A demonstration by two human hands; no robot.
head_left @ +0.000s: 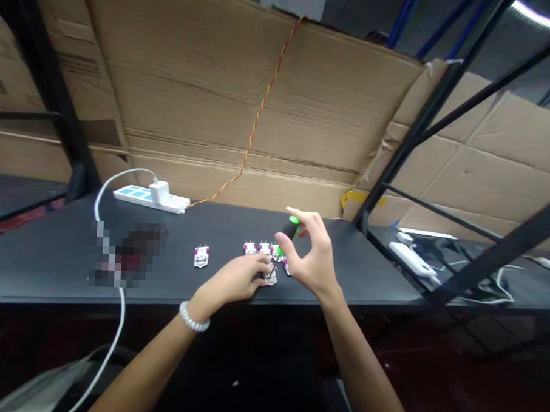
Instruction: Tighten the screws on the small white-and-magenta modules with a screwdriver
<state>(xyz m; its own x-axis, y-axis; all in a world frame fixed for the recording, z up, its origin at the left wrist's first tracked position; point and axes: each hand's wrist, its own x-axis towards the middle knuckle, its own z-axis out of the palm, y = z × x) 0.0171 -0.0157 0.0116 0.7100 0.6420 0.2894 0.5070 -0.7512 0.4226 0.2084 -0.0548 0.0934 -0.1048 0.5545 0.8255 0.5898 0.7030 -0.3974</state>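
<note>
My right hand (313, 250) grips a screwdriver (290, 229) with a black and green handle, fingers closed around it. The tool is tilted, its shaft pointing down and left to a small white part (270, 278) near the table's front edge. On that part my left hand (241, 276) is closed, fingertips pressed on its left side; a white coiled band circles the wrist. Just behind the hands sit several white and purple plug-like pieces (250, 247) with metal prongs. Another such piece (202, 256) lies apart to the left. My hands partly cover the held part.
A white power strip (134, 194) with a plugged-in charger (159, 192) stands at the back left. Its white cable (103, 192) runs over the front edge. A twisted red-yellow wire (255, 123) climbs the cardboard wall (194, 75). Black frame posts (403, 148) flank the black table (363, 276).
</note>
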